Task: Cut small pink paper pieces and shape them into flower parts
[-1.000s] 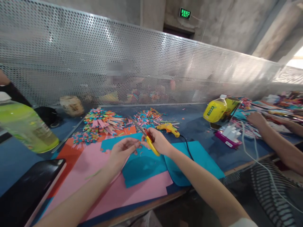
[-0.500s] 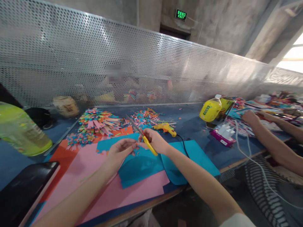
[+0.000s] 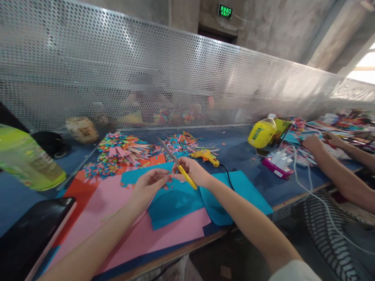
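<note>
My right hand (image 3: 191, 171) is closed around a pair of scissors (image 3: 187, 177) with yellow handles, their blades pointing up and away to the left. Close beside it, my left hand (image 3: 152, 183) pinches a small piece of orange-pink paper (image 3: 170, 178) between thumb and fingers. The tips of both hands come together over a blue paper sheet (image 3: 175, 208). Under that lies a larger pink sheet (image 3: 123, 230), and a second blue sheet (image 3: 243, 195) is to the right. Small paper bits show below my left fingertips.
Bundles of fringed paper strips (image 3: 123, 148) and a heap of cuttings (image 3: 178, 143) lie behind my hands. A yellow glue gun (image 3: 205, 156) trails a black cord. Bottles (image 3: 262, 132) flank the workspace; a co-worker's arms (image 3: 336, 168) reach in at right. A perforated metal screen (image 3: 175, 78) stands behind.
The view has shifted slightly. My hands stay together in nearly the same place, scissors and paper piece still held.
</note>
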A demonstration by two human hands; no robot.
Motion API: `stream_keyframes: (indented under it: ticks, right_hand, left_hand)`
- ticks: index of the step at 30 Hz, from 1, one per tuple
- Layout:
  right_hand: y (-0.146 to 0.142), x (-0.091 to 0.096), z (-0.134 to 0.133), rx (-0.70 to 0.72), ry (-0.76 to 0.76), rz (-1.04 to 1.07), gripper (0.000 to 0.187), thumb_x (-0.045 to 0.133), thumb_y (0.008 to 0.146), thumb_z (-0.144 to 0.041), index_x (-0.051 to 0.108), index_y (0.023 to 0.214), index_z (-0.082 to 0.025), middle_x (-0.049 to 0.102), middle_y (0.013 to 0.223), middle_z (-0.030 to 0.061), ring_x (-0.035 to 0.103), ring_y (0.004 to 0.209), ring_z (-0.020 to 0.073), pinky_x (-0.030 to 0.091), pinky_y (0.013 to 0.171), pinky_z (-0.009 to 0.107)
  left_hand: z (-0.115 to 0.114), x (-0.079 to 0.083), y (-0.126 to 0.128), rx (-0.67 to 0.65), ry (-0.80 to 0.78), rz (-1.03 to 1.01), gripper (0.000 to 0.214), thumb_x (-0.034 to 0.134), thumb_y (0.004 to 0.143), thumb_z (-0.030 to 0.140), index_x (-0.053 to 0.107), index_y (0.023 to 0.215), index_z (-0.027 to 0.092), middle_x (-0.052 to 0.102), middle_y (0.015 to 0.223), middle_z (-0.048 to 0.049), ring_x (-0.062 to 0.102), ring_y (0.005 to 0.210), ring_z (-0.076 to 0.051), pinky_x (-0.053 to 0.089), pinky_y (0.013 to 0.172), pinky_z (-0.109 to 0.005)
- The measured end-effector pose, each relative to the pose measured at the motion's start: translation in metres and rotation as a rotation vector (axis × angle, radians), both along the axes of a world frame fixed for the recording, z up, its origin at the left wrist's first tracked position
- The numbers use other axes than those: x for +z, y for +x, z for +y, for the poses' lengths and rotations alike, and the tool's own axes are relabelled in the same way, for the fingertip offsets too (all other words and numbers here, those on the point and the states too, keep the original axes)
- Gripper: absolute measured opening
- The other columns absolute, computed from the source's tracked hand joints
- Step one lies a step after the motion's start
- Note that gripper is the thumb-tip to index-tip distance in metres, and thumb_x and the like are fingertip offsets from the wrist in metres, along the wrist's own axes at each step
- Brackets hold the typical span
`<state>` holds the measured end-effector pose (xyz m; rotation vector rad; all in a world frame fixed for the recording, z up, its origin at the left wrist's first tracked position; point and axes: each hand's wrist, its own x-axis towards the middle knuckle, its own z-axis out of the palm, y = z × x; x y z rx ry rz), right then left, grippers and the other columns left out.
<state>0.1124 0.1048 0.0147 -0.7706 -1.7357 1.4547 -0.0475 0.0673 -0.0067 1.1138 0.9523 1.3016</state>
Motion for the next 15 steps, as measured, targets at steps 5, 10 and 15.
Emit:
stream_keyframes:
  ticks: [5, 10, 15]
  right_hand:
    - [0.0015, 0.0013, -0.0004, 0.013, 0.005, 0.007, 0.040, 0.075, 0.050, -0.028, 0.044, 0.075, -0.017, 0.052, 0.070, -0.0051, 0.050, 0.057, 0.0059, 0.041, 0.051, 0.018]
    - [0.0017, 0.0014, 0.0003, 0.002, 0.004, -0.003, 0.039, 0.074, 0.051, -0.025, 0.044, 0.074, -0.017, 0.051, 0.069, -0.0055, 0.050, 0.058, 0.0065, 0.041, 0.055, 0.020]
    - [0.0022, 0.0036, -0.0008, 0.003, -0.004, -0.011, 0.038, 0.073, 0.053, -0.025, 0.043, 0.075, -0.017, 0.053, 0.071, -0.0051, 0.050, 0.057, 0.0061, 0.041, 0.054, 0.019]
  left_hand:
    - [0.0011, -0.0020, -0.0013, -0.017, 0.005, -0.003, 0.025, 0.071, 0.058, 0.026, 0.060, 0.077, 0.014, 0.065, 0.066, -0.0024, 0.059, 0.057, -0.012, 0.045, 0.051, -0.022]
    - [0.0005, -0.0030, -0.0013, -0.017, 0.013, -0.005, 0.024, 0.071, 0.059, 0.025, 0.060, 0.077, 0.014, 0.065, 0.066, -0.0017, 0.058, 0.057, -0.011, 0.044, 0.052, -0.021]
    - [0.0008, -0.0041, -0.0019, -0.030, -0.004, -0.040, 0.025, 0.071, 0.059, 0.025, 0.060, 0.078, 0.014, 0.065, 0.067, -0.0030, 0.059, 0.060, -0.013, 0.044, 0.052, -0.021]
